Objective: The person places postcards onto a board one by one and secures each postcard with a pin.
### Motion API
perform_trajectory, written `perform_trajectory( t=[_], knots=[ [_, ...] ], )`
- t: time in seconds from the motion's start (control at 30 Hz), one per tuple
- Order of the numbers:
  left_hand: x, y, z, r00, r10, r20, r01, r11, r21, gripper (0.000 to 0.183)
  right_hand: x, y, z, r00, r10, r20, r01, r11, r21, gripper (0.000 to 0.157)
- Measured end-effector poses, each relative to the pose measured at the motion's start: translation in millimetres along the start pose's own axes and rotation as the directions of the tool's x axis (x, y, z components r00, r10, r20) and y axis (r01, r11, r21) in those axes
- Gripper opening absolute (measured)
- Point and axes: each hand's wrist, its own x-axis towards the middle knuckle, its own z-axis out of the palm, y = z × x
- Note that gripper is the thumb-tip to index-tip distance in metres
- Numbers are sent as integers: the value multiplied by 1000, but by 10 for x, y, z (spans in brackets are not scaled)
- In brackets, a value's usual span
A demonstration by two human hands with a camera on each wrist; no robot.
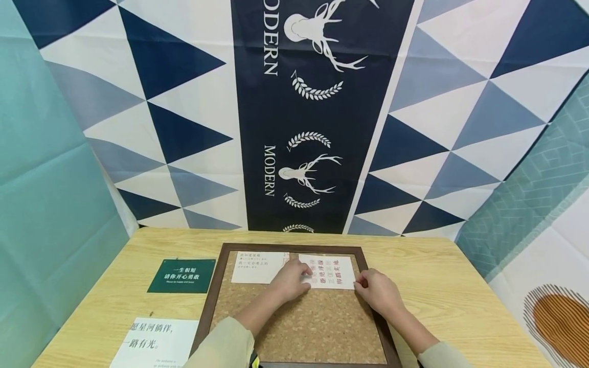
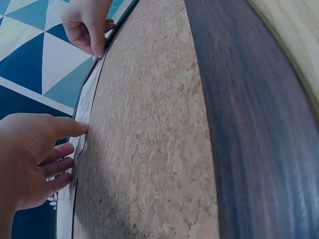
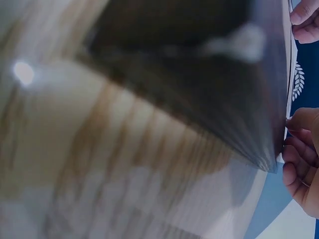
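Left hand [image 1: 291, 280] loosely splayed against white card [image 1: 335, 272], right hand [image 1: 379, 291] in pinch on edge

My head feed shows an evenly bright desk [image 1: 442, 291]; my left wrist feed, soft shadow on the cork board [image 2: 144, 119]; my right, heavy blur and a white glare spot [image 3: 23, 73].

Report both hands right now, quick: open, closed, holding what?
Left hand: open, fingers spread, touching the left end of the right-hand white card.
Right hand: closed, pinching that card near its right edge.
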Motion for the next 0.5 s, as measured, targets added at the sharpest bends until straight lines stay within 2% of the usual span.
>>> perform_trajectory(
  t=[0.5],
  knots=[
    [16,6,-11,1000,-15,9,15,1000,-5,21,-26,-1,23,988,-141,-64,133,985,-113,19]
  ],
)
